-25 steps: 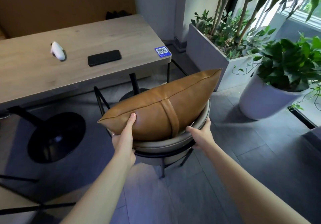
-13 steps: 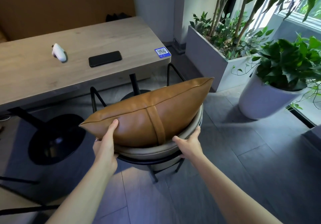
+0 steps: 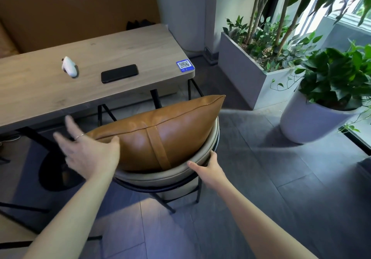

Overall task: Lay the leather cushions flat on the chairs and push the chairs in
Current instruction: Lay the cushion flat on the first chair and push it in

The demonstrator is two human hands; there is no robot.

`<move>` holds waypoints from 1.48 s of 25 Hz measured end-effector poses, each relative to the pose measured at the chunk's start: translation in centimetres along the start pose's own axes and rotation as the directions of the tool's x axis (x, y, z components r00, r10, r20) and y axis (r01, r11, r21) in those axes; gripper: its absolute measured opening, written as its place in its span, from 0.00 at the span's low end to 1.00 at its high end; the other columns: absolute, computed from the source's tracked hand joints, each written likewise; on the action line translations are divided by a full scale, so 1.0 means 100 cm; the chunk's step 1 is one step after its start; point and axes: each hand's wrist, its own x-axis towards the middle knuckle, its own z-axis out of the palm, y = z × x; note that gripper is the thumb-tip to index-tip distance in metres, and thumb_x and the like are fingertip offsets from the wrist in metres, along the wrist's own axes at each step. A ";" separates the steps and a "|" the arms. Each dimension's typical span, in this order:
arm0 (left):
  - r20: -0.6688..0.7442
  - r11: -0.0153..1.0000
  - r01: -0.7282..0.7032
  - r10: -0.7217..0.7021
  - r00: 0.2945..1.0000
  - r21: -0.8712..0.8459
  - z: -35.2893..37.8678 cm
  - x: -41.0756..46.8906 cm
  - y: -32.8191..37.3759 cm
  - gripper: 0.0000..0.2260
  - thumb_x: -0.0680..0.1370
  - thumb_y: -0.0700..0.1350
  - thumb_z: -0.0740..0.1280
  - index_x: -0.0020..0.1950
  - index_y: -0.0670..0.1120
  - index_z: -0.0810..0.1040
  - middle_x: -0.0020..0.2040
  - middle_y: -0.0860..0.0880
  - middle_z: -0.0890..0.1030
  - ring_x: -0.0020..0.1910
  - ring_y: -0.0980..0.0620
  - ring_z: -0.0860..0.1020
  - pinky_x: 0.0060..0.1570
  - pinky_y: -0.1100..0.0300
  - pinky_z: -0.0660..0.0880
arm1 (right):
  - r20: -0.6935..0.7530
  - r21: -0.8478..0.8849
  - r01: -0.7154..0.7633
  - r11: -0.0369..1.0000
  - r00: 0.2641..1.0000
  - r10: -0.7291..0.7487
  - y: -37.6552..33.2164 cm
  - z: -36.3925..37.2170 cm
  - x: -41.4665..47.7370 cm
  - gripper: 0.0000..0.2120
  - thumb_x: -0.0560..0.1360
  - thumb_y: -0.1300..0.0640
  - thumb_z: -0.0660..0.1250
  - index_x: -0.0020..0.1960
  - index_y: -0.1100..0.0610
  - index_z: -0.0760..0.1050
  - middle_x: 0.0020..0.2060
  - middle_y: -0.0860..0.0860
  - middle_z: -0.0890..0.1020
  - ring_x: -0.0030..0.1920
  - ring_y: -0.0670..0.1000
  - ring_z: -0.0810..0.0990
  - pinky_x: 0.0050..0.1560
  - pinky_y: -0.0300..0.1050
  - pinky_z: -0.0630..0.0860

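A tan leather cushion (image 3: 160, 130) stands on edge, leaning inside the curved beige backrest of a chair (image 3: 160, 177) with thin black legs. My left hand (image 3: 88, 154) is at the cushion's left end, fingers spread wide and blurred, thumb touching the leather, not gripping. My right hand (image 3: 208, 168) holds the top rim of the backrest on the right. The chair's seat is hidden behind the cushion and backrest. The chair stands just in front of a wooden table (image 3: 40, 90).
On the table lie a black phone (image 3: 119, 73), a small white device (image 3: 69, 69) and a blue QR sticker (image 3: 185, 65). A white potted plant (image 3: 313, 122) and a grey planter box (image 3: 241, 68) stand to the right. A round black table base (image 3: 52, 170) sits left.
The chair has moved closer to the table. My left hand has let go of the cushion's left end and opened with fingers spread; my right hand stays on the backrest.
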 end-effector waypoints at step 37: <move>0.512 0.538 -0.765 0.573 0.640 0.354 0.124 -0.070 0.089 0.45 0.72 0.65 0.71 0.81 0.61 0.49 0.83 0.44 0.54 0.82 0.39 0.50 0.75 0.32 0.49 | 0.004 0.182 -0.045 0.982 0.999 0.045 -0.030 -0.024 0.071 0.40 0.72 0.36 0.67 0.81 0.44 0.60 0.72 0.52 0.75 0.66 0.63 0.78 0.40 0.59 0.87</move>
